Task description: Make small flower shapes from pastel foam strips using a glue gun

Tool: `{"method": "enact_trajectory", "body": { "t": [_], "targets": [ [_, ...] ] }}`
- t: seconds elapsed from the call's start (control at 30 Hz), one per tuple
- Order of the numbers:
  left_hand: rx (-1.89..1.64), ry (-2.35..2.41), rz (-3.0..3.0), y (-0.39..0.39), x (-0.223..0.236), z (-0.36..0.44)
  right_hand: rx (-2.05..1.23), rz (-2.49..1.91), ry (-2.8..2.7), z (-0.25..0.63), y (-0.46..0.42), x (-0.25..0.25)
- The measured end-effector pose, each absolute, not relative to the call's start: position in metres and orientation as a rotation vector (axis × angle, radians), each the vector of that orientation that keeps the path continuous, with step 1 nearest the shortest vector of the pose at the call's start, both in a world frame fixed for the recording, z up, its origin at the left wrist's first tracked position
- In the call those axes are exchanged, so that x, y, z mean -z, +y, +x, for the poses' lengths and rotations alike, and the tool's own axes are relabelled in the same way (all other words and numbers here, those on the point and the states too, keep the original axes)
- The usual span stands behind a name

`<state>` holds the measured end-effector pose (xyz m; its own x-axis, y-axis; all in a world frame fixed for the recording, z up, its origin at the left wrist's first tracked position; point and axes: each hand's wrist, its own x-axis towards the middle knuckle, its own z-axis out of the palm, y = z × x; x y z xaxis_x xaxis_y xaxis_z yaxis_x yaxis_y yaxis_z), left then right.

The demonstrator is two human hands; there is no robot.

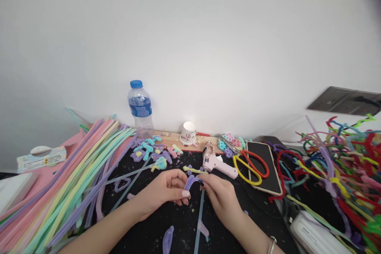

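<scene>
A short, bent purple pipe cleaner piece [191, 182] spans the space between my hands above the black mat. My left hand [165, 190] pinches one end of it between thumb and fingers. The other end is in the fingertips of my right hand [222, 196], partly hidden behind them. Just beyond my fingers lies a small yellow and purple fuzzy piece [193, 170]. A pink glue gun [218, 164] rests behind my right hand. Below my hands are a translucent glue stick [199, 222] and a loose purple fuzzy loop [168, 240].
Pastel pipe cleaners [86, 170] heap at left; bright, tangled ones [348, 166] fill the right. Scissors [250, 166] lie over a phone [266, 162]. A water bottle [139, 107] and paper cup [188, 133] stand by the wall. Fuzzy flowers [145, 149] and a white device [318, 234] lie around.
</scene>
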<state>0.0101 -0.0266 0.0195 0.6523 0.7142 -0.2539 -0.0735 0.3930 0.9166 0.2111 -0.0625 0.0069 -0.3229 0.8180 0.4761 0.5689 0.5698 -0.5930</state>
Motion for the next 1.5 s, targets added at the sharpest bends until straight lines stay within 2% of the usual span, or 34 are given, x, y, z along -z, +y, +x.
{"method": "enact_trajectory", "body": {
  "t": [0.37, 0.53, 0.7, 0.87, 1.03, 1.37, 1.5],
  "targets": [
    [-0.569, 0.74, 1.089, -0.03, -0.016, 0.01, -0.411, -1.114, -2.053, 0.21, -0.062, -0.01],
    [-0.616, 0.766, 1.108, -0.029, -0.014, 0.01, -0.31, -1.178, -2.066, 0.216, -0.062, -0.014],
    [-0.755, 0.861, 1.101, -0.026, -0.01, 0.01, 0.058, -1.502, -1.893, 0.239, -0.047, -0.022],
    [-0.869, 0.947, 1.097, -0.022, -0.008, 0.01, 0.378, -2.094, -1.798, 0.267, -0.033, -0.035],
    [-0.916, 0.966, 1.09, -0.022, -0.007, 0.01, 0.362, -2.496, -1.757, 0.286, -0.033, -0.038],
    [-0.942, 1.023, 1.09, -0.021, -0.009, 0.009, 0.148, -2.542, -1.714, 0.309, -0.026, -0.034],
    [-0.959, 1.03, 1.091, -0.021, -0.009, 0.008, 0.183, -2.426, -1.595, 0.313, -0.025, -0.035]
  ]
}}
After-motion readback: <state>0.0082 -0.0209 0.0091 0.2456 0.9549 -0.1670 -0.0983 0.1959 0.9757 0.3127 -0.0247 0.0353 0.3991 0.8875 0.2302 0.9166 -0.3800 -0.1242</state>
